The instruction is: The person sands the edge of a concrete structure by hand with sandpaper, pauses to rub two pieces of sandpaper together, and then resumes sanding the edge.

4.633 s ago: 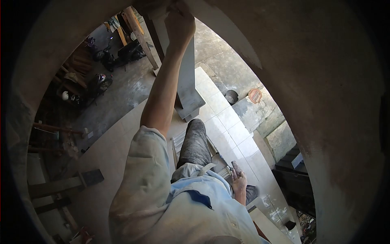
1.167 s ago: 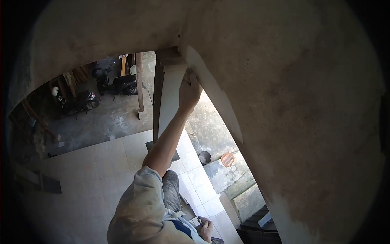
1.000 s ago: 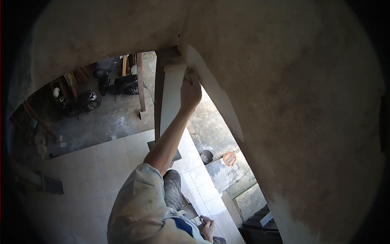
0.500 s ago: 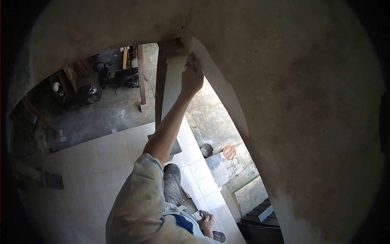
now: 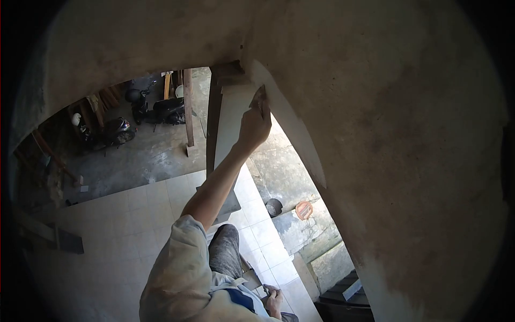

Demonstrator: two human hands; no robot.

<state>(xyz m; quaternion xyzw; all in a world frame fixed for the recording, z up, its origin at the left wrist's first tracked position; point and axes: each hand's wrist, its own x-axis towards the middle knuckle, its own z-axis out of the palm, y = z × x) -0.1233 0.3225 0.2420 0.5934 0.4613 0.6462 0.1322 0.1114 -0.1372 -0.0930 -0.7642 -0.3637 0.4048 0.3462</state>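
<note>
We hold a flat scraper [image 5: 259, 97] in the closed left hand [image 5: 255, 127], raised beside the pale patch [image 5: 296, 126] on the wall [image 5: 397, 129]. Our right hand [image 5: 275, 302], below it, is partly curled around a dark item [image 5: 266, 289], identity unclear. Between hand heights, to their right, sits a round orange object [image 5: 304, 210].

A dark motorbike [image 5: 167, 111] stands near a post [image 5: 188, 115] on grey ground [image 5: 145, 153].
</note>
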